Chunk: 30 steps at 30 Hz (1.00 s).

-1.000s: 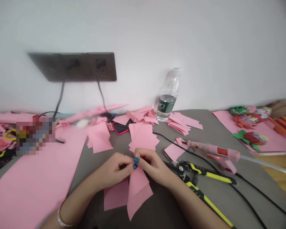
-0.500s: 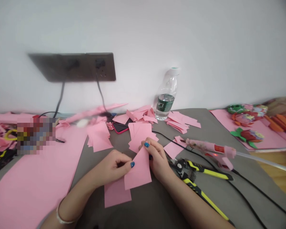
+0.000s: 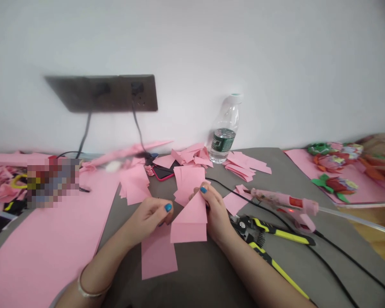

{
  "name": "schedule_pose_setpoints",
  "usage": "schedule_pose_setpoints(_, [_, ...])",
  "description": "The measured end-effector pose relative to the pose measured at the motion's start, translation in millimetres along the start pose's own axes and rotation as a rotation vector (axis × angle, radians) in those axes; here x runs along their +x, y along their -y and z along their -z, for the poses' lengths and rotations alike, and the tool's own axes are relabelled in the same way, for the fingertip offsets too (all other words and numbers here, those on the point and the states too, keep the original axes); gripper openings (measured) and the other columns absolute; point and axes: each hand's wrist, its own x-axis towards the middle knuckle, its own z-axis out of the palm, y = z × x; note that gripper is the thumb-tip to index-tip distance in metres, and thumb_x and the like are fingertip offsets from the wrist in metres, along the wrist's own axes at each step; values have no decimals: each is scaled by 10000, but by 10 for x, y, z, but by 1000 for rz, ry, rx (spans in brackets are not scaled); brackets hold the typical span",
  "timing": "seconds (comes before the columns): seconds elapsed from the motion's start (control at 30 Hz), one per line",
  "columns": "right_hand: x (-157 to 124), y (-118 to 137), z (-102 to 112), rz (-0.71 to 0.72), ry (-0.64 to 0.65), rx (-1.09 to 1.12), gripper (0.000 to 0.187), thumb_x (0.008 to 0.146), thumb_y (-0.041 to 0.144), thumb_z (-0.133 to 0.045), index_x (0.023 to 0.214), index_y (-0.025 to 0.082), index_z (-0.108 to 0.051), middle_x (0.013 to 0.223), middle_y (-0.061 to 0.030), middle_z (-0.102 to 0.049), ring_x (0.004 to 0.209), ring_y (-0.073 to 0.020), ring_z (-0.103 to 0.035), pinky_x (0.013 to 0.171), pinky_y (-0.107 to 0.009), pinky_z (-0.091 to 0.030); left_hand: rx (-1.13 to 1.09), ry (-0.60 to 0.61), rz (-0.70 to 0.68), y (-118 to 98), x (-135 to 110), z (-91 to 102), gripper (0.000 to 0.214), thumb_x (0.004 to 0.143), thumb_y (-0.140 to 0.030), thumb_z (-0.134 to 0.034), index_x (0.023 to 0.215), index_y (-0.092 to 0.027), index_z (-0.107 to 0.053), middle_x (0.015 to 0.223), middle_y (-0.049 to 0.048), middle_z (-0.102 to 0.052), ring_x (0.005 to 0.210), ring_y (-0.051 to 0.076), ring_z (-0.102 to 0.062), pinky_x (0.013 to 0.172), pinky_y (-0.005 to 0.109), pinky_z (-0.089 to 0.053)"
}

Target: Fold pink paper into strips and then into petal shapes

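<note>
Since a moment ago, the left hand (image 3: 149, 218) has drawn back, curled narrow just beside the folded pink paper (image 3: 189, 222), while the right hand (image 3: 214, 211) pinches its right edge. The paper lies above a loose pink sheet (image 3: 158, 259), its long axis running near to far, tip leaning right. A firm pinch seems best for keeping the layers square.
</note>
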Motion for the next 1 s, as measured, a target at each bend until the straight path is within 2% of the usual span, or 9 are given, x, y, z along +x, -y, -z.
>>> schedule_pose_setpoints(0.13, [-23, -33, 32, 47, 31, -69, 414, 924, 434, -625, 648, 222, -400, 651, 53, -337, 579, -131, -286, 525, -254, -263, 67, 10, 13, -23, 11, -64, 396, 933, -323, -539, 622, -210, -320, 593, -75, -268, 534, 99, -262, 510, 269, -194])
schedule_pose_setpoints(0.23, [-35, -17, 18, 66, 70, -106, 385, 935, 496, -604, 699, 224, -467, 655, 56, -355, 570, -130, -297, 524, -246, -285, 101, -63, 29, -14, 9, -76, 407, 946, -279, -512, 631, -215, -262, 611, -74, -232, 548, 101, -244, 520, 275, -181])
schedule_pose_setpoints(0.33, [-40, 39, -41, 63, 153, -150, 346, 861, 531, -692, 777, 217, -574, 683, 35, -467, 606, -143, -417, 567, -253, -368, 107, -169, 38, 12, 13, -65, 397, 972, -311, -469, 648, -221, -258, 635, -70, -233, 576, 109, -264, 537, 272, -195])
schedule_pose_setpoints(0.43, [-38, 84, -96, 60, 195, -202, 326, 833, 490, -739, 760, 200, -610, 710, 3, -551, 653, -165, -491, 605, -272, -415, 100, -235, 45, 33, 23, -55, 369, 975, -335, -459, 653, -219, -319, 640, -67, -266, 593, 116, -298, 547, 264, -225])
schedule_pose_setpoints(0.57, [-24, 69, -95, 81, 154, -254, 321, 859, 483, -711, 737, 204, -607, 667, 19, -517, 584, -144, -439, 537, -257, -383, 89, -263, 43, 54, 37, -51, 269, 933, -302, -521, 695, -200, -447, 655, -56, -382, 619, 122, -364, 568, 251, -278])
schedule_pose_setpoints(0.77, [1, -5, -38, 86, 107, -316, 327, 892, 503, -654, 780, 198, -616, 628, 39, -473, 477, -114, -392, 429, -240, -327, 47, -234, 50, 82, 51, -68, 222, 883, -256, -577, 684, -184, -508, 642, -54, -446, 604, 116, -438, 553, 225, -329])
schedule_pose_setpoints(0.87, [15, -6, -41, 105, 104, -345, 315, 904, 487, -640, 790, 194, -628, 633, 31, -494, 481, -118, -409, 430, -242, -339, 35, -205, 55, 91, 53, -94, 258, 884, -297, -579, 666, -182, -506, 625, -54, -431, 576, 114, -422, 524, 223, -319])
schedule_pose_setpoints(1.0, [29, 19, -73, 143, 135, -366, 307, 876, 468, -677, 740, 194, -651, 638, 11, -529, 524, -137, -421, 455, -253, -345, 67, -233, 82, 91, 41, -127, 320, 862, -294, -593, 605, -190, -434, 587, -65, -346, 552, 103, -328, 503, 237, -229])
